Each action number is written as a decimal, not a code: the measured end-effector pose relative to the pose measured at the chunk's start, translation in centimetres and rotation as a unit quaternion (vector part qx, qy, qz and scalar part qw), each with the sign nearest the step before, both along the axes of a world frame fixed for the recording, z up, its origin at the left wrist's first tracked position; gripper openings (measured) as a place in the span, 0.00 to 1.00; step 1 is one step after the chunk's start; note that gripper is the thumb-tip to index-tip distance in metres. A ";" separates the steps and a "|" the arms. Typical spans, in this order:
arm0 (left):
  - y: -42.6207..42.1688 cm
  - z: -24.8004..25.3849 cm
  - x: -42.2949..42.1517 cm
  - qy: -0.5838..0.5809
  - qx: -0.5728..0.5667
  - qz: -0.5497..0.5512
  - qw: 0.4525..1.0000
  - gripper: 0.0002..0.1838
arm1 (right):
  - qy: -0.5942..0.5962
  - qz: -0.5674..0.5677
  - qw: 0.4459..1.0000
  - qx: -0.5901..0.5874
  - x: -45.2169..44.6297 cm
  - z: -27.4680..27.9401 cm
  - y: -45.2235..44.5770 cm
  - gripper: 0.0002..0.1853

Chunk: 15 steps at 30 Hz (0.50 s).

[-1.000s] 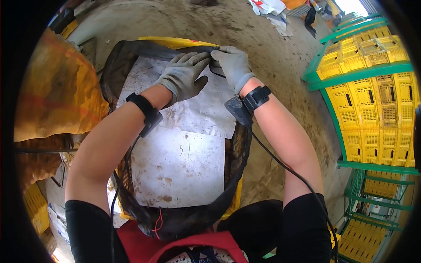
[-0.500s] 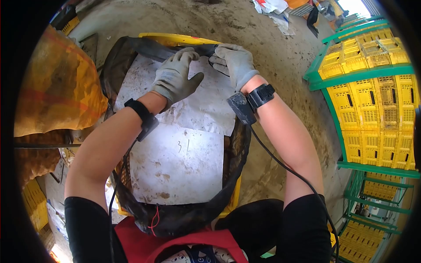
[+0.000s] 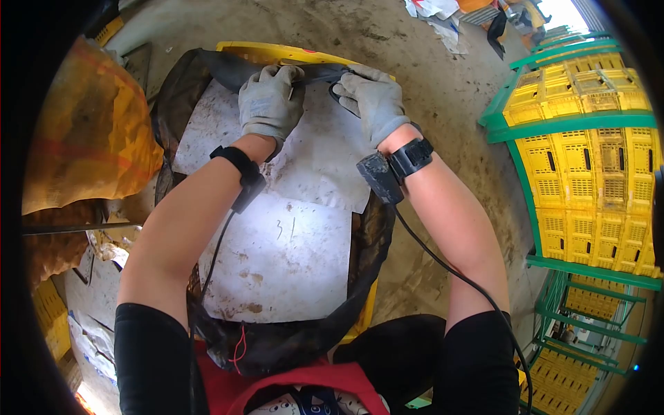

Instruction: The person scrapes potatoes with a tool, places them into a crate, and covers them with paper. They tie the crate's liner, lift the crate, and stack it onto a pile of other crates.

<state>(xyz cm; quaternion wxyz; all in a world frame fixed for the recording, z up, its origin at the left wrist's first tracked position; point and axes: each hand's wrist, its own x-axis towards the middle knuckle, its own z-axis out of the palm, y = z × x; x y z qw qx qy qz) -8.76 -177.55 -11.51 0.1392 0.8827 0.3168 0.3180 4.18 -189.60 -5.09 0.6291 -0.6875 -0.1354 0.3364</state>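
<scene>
A yellow crate [image 3: 266, 50] lined with black mesh cloth [image 3: 180, 90] stands before me. White sheets [image 3: 277, 256] lie over its contents, the lower one marked "31". My gloved left hand [image 3: 270, 102] is closed on the rolled edge of the cloth at the crate's far side. At the far right corner, my gloved right hand [image 3: 373, 100] pinches the same dark edge, with a thin black loop beside its fingers. A red string [image 3: 238, 349] hangs from the cloth at the near side.
Stacked yellow crates [image 3: 581, 166] stand in a green metal frame [image 3: 567, 123] on the right. An orange mesh sack [image 3: 90, 131] bulges at the left. Papers and scraps [image 3: 443, 21] lie on the floor at the far side. Black cables run from both wrists.
My left hand has moved to the far edge and its fingers have closed on the cloth. My right hand stays at the corner. The upper sheet and cloth have shifted slightly left.
</scene>
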 end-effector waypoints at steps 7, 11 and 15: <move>0.6 0.2 -1.4 -0.046 -0.022 -0.055 0.997 0.10 | 0.029 0.004 1.000 -0.003 -0.8 -0.5 0.5 0.13; 0.6 0.2 -1.5 -0.042 -0.014 -0.064 0.997 0.09 | 0.018 -0.051 0.998 -0.031 -1.7 0.4 0.5 0.16; 0.5 0.2 -1.6 -0.040 -0.018 -0.059 0.997 0.10 | -0.058 -0.009 0.991 -0.117 -1.2 1.2 0.0 0.23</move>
